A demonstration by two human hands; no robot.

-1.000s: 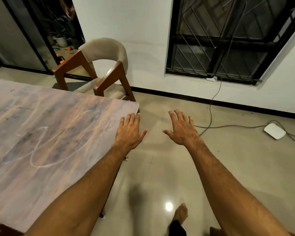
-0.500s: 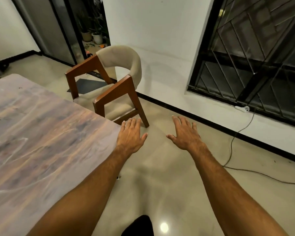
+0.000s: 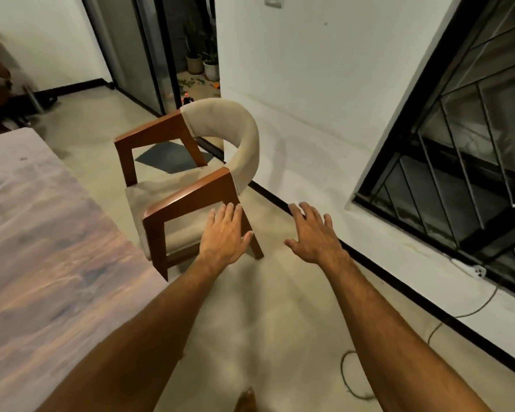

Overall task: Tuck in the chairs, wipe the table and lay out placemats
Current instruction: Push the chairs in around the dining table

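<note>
A wooden chair (image 3: 188, 200) with brown arms and a curved beige padded back stands pulled out from the table (image 3: 42, 248), its seat facing the table's far end. The table has a streaked pinkish-brown top and fills the left side. My left hand (image 3: 225, 233) is stretched out, fingers apart, just in front of the chair's near armrest and rear leg; whether it touches is unclear. Also empty and spread, my right hand (image 3: 314, 234) hovers over the floor to the right of the chair. No placemats or cloth are in view.
A white wall (image 3: 324, 84) with a black skirting runs behind the chair. A barred window (image 3: 464, 173) is at the right. Cables (image 3: 351, 379) lie on the floor near my right arm. An open doorway (image 3: 191, 55) with potted plants is beyond. A dark mat (image 3: 173, 157) lies behind the chair.
I have stepped closer to the chair and the view swung left. Both open hands moved forward from the table corner to beside the chair's near armrest.
</note>
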